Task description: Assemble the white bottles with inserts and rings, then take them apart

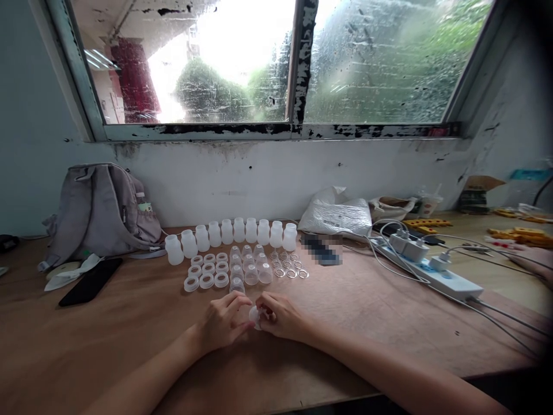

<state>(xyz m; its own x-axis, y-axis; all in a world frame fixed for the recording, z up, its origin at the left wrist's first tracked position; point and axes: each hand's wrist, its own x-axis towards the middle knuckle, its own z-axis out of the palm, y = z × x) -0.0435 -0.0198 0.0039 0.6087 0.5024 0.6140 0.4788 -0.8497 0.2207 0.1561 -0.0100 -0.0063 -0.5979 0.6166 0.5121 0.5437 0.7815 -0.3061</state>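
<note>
My right hand (279,316) is closed around a small translucent plastic piece (254,317) low in the centre of the head view. On its left, my left hand (227,323) is curved, thumb and fingers apart, with the thumb tip by the piece. Just beyond the hands, clear domed caps (250,273) stand in rows, the nearest close to my left fingertips. White collar rings (207,280) lie left of the caps, thin clear rings (291,274) to the right. Behind them frosted bottles (239,230) form a curved row.
A grey backpack (108,210) and a black phone (91,282) are at the left. To the right are a silver pouch (337,216), a power strip (432,274) with cables, and yellow parts (521,235). Another person's hand (529,259) shows at the right edge.
</note>
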